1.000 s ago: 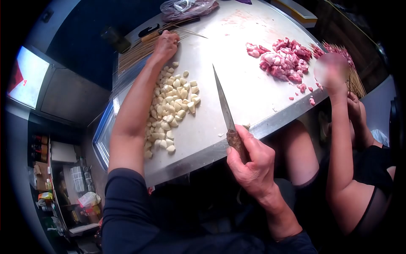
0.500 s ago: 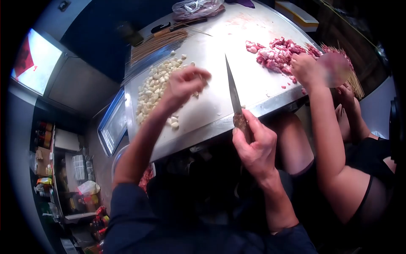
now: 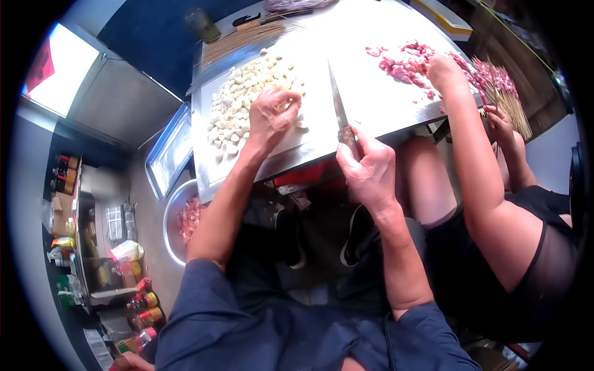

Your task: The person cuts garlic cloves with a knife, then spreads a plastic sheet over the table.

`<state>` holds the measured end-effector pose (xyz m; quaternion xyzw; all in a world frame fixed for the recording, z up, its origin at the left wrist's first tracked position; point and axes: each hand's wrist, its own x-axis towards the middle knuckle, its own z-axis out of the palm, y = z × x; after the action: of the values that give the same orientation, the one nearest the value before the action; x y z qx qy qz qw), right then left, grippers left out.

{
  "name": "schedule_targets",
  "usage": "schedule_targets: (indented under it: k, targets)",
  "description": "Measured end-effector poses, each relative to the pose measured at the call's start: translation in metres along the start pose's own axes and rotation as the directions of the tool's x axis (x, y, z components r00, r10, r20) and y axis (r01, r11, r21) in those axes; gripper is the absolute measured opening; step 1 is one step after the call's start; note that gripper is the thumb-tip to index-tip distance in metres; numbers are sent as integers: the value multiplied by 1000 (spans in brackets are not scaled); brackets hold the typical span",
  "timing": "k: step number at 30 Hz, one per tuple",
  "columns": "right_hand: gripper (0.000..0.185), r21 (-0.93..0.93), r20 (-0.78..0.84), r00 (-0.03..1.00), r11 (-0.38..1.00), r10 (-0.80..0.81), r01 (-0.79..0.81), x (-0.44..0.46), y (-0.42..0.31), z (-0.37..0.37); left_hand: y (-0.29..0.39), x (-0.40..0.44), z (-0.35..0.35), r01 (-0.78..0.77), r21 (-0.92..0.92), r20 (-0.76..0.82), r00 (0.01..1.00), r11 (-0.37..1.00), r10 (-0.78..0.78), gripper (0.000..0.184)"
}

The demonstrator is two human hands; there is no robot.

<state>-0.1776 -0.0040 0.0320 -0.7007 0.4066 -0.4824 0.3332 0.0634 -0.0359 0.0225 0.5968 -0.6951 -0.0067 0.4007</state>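
My right hand (image 3: 369, 167) is wrapped round the handle of a knife (image 3: 337, 102), whose long narrow blade points up and away over the table. Over the near right edge of a pile of peeled garlic cloves (image 3: 244, 93) is my left hand (image 3: 272, 117). Its fingers are bent in toward the thumb, and whatever may be between them is hidden or too small to make out. The cloves lie loose on the white tabletop (image 3: 328, 37).
A co-worker's hand (image 3: 447, 73) is at a heap of cut raw meat (image 3: 405, 62); the other holds a skewer near loaded skewers (image 3: 495, 77). Bare skewers (image 3: 247, 46) lie at the far left. A metal bowl of meat (image 3: 174, 226) and a blue-rimmed tray (image 3: 167, 151) stand beside the table.
The view has tilted down, bringing the meat bowl and my shoes into sight. My left hand, blurred before, is now steadier beside the cloves. The knife stays in my right hand.
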Motion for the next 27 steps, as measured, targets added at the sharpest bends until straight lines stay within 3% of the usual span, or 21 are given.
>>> schedule_targets:
  k: [4,6,7,9,10,12,13,16,17,18,22,24,27]
  targets:
    - [34,-30,66,996,998,53,-51,0,2,5,4,6,-11,-44,-13,-101,994,999,42,11]
    - [34,-36,51,999,999,13,-11,0,0,6,10,6,-18,102,-130,-107,987,986,-116,13]
    - [34,-44,21,999,999,-26,27,1,-2,7,9,4,-20,99,-120,-117,987,988,-113,13]
    - [36,-32,48,999,999,-11,13,0,-2,7,5,-2,-27,225,-615,-44,947,756,-317,17]
    - [37,-72,53,999,997,-6,10,-1,3,9,5,-5,-37,316,-652,57,927,690,-371,19]
    - [41,-154,57,997,987,-46,54,1,9,13,6,-18,-44,316,-866,148,902,386,-406,17]
    - [41,-122,118,992,992,51,-37,2,2,10,5,-25,-49,330,-908,189,872,258,-452,19]
    - [39,-93,136,989,995,55,-43,1,-2,17,21,-58,-68,311,-946,210,806,93,-553,24]
    - [39,-35,142,978,988,152,-149,-1,-2,21,21,-75,-73,294,-951,193,809,98,-556,26]
    - [39,-41,142,988,997,64,-58,-1,3,23,26,-92,-80,300,-945,175,794,126,-582,25]
    - [37,103,204,960,970,194,-218,-10,-3,25,44,-172,-103,303,-925,95,770,230,-631,12]
    - [38,136,202,974,982,105,-134,-9,15,29,52,-210,-110,319,-912,60,725,257,-686,11]
    - [41,109,222,968,983,118,-145,-9,5,34,62,-232,-120,320,-919,41,656,229,-753,13]
